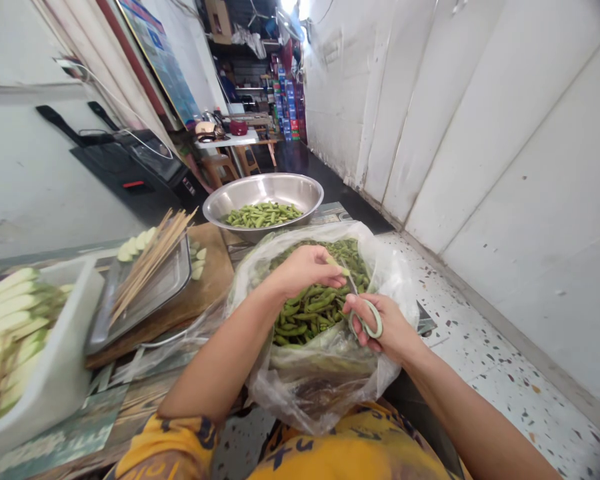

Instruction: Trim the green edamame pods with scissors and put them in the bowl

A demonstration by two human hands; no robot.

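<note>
Over a clear plastic bag point(310, 393) full of green edamame pods point(307, 310), my left hand point(310, 270) pinches a single edamame pod point(338, 266) between thumb and fingers. My right hand point(375, 323) has its fingers through the pale green handles of a pair of scissors point(379, 321). The blades point up and away, and their tips meet the held pod; whether they are parted is too small to tell. Beyond the bag, a steel bowl point(215, 208) contains a layer of edamame pods point(263, 215).
At left, a metal tray point(180, 273) with wooden skewers point(155, 257) rests on a wooden board point(210, 247). A white bin point(75, 333) of sliced pale-green vegetable point(13, 300) stands nearer. A white wall point(480, 133) runs along the right, above speckled floor point(500, 347).
</note>
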